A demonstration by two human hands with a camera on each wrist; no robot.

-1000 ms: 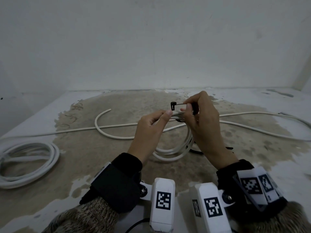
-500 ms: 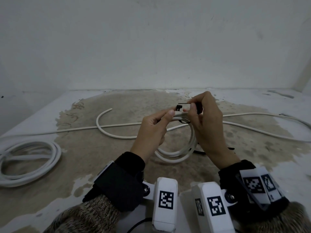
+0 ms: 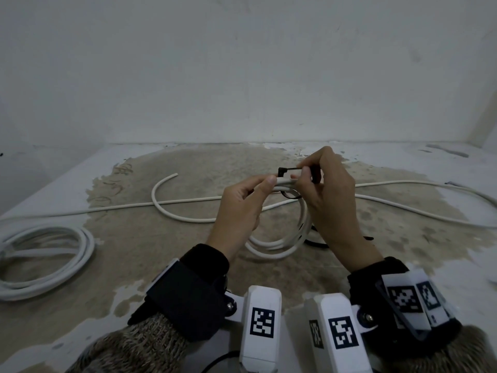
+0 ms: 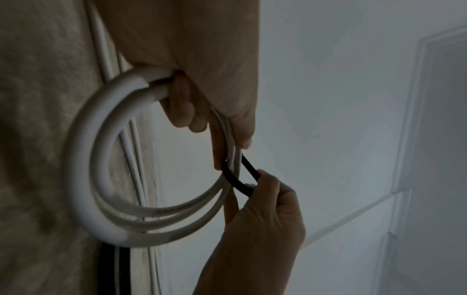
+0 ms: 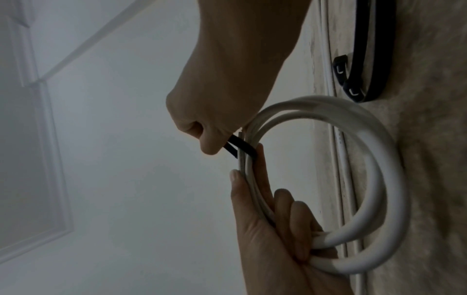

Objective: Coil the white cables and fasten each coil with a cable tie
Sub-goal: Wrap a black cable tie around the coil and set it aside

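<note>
I hold a small coil of white cable (image 3: 279,250) up over the floor. My left hand (image 3: 242,208) grips its top strands between thumb and fingers. A black cable tie (image 3: 287,170) loops round those strands, its head pointing left. My right hand (image 3: 328,200) pinches the tie just right of the head. In the left wrist view my left hand (image 4: 215,79) clasps the coil (image 4: 83,169) and my right hand (image 4: 265,219) pinches both runs of the tie (image 4: 233,179). The right wrist view shows my right hand (image 5: 227,79), the tie (image 5: 241,146), the coil (image 5: 374,179) and my left hand (image 5: 265,229).
A second coil of white cable (image 3: 48,259) lies on the floor at the left. Loose white cable (image 3: 188,218) runs across the stained floor behind my hands and off to the right. Spare black ties (image 5: 353,79) lie on the floor under the held coil. A white wall (image 3: 242,76) closes the back.
Both hands and the coil have drifted slightly right. The tie's head sits closer to my right fingertips than a second ago. The grips are the same.
</note>
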